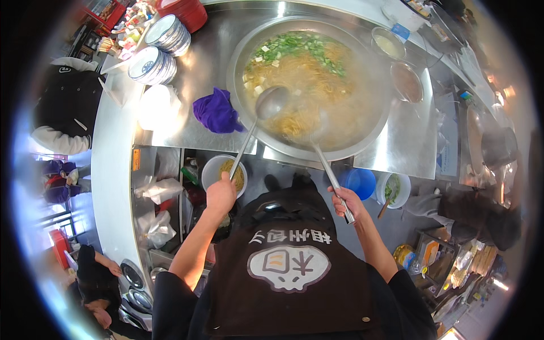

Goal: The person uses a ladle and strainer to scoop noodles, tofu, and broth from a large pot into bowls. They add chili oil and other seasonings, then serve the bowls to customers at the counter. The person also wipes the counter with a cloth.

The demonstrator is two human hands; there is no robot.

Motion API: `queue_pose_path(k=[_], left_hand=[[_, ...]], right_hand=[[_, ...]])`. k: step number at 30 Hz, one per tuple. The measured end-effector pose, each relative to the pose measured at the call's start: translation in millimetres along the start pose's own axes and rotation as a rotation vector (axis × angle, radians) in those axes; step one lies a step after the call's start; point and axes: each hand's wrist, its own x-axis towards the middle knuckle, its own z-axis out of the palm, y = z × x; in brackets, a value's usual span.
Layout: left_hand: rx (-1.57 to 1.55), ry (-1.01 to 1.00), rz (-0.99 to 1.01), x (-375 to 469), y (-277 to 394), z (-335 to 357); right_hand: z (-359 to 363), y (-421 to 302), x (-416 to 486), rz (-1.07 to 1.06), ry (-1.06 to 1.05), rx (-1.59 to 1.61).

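Note:
A wide metal pan (378, 127) is set in the steel counter, holding steaming broth with noodles (293, 123), chopped greens (306, 46) and pale cubes (260, 89). My left hand (221, 193) grips the handle of a metal ladle (273, 102), whose bowl is over the pan's near left part. In my right hand (348, 202) is the metal handle of a second utensil (325, 163); its head is blurred by steam and broth, so its kind is unclear. Left of the pan lies a crumpled purple cloth (216, 110).
Stacked patterned bowls (153, 66) stand at the counter's left. Two round containers (406, 83) (389, 43) sit right of the pan. Below the counter are a white tub of noodles (208, 174), a blue bucket (360, 183) and a white bucket of greens (403, 191). Other people are at left and right.

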Motion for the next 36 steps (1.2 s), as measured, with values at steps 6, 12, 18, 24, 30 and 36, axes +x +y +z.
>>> queue_pose_path(k=[6,12,18,24,30,36], left_hand=[[-0.234,-0.065,0.044,-6,-5,-2],[-0.63,-0.441,-0.122,8,9,3],[-0.846,-0.514,-0.15,16,23,22],[-0.855,-0.53,-0.131,11,29,34],[-0.906,-0.583,-0.107,7,36,39],[-0.918,-0.55,-0.14,5,38,44]], right_hand=[[24,-13,-5,-0.058,0.015,-0.055],[43,-15,18,-0.069,0.096,-0.197],[44,-3,23,-0.154,0.204,-0.458],[33,-7,0,-0.191,0.4,-0.764],[26,-3,-12,-0.437,0.58,-1.382],[19,0,-12,-0.438,0.612,-1.514]])
